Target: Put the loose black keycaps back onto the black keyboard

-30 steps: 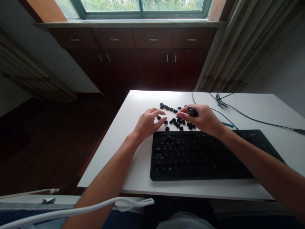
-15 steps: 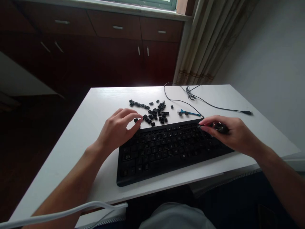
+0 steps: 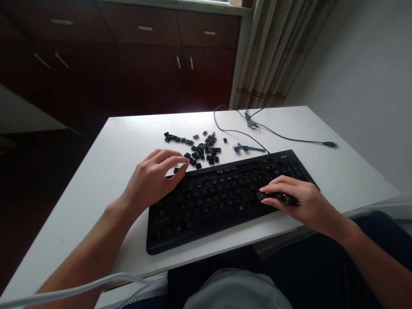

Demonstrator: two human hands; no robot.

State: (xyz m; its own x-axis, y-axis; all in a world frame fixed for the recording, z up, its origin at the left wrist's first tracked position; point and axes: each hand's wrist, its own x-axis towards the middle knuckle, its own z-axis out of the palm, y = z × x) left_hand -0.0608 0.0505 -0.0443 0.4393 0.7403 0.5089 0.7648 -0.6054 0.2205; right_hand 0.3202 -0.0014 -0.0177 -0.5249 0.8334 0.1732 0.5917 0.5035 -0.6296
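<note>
A black keyboard (image 3: 206, 219) lies slanted on the white table, with several keys missing from its rows. My right hand (image 3: 298, 195) is over its right-hand part, fingers closed around a black-handled tool (image 3: 287, 199). A dark keycap-like piece (image 3: 261, 196) shows at the fingertips; whether it is held or part of the keyboard is unclear. My left hand (image 3: 157, 174) rests at the keyboard's upper left edge, thumb and index tips pinched together; anything between them is too small to make out. Loose black keycaps (image 3: 200, 149) lie scattered just beyond it.
A blue brush-like tool (image 3: 251, 148) lies behind the keyboard with small black pieces beside it. The keyboard cable (image 3: 252, 123) is bundled at the back, its plug (image 3: 330, 144) toward the right edge. A white cord (image 3: 96, 283) crosses the lower left.
My right hand has moved from the keyboard's upper right edge down toward its front, uncovering the upper right keys. My left hand keeps its pinch in nearly the same place. The view has shifted slightly.
</note>
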